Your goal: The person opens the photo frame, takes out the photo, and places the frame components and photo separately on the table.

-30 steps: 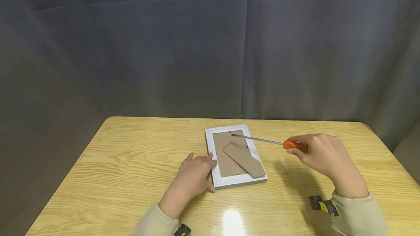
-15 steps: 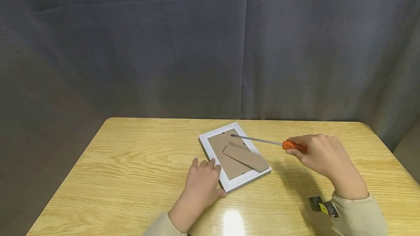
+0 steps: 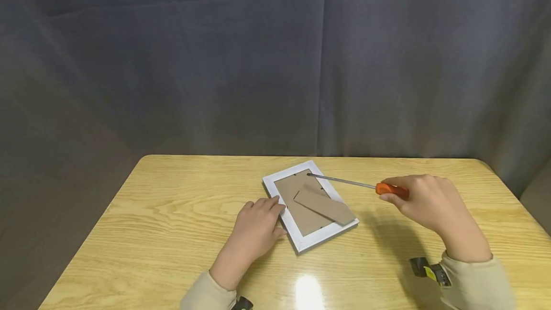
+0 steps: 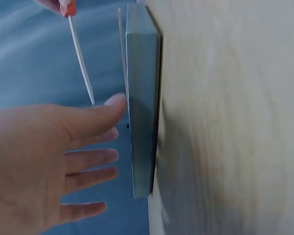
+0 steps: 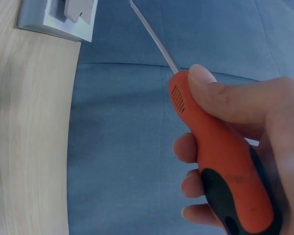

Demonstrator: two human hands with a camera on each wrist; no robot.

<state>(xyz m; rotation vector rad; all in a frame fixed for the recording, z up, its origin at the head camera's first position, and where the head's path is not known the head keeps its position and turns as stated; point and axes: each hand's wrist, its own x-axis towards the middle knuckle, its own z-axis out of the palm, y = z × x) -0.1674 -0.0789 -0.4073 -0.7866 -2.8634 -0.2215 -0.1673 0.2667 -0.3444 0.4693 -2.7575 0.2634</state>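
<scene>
A picture frame lies back side up on the table, with a white border, a brown backing board and a slanted stand flap. My left hand is at the frame's left edge. In the left wrist view its fingers are straight and spread, the thumb close to the frame's side; contact is unclear. My right hand grips the orange and black handle of a screwdriver. Its thin shaft points left, and the tip hovers over the upper part of the backing, apart from it.
The light wood table has rounded far corners. Behind it hangs a dark curtain. Several small dark tabs sit along the backing's edges. A dark wrist device is at my right sleeve.
The frame has turned counterclockwise on the table under my left hand. That hand has then slid back left, off the near corner. My right hand and screwdriver have shifted only slightly right.
</scene>
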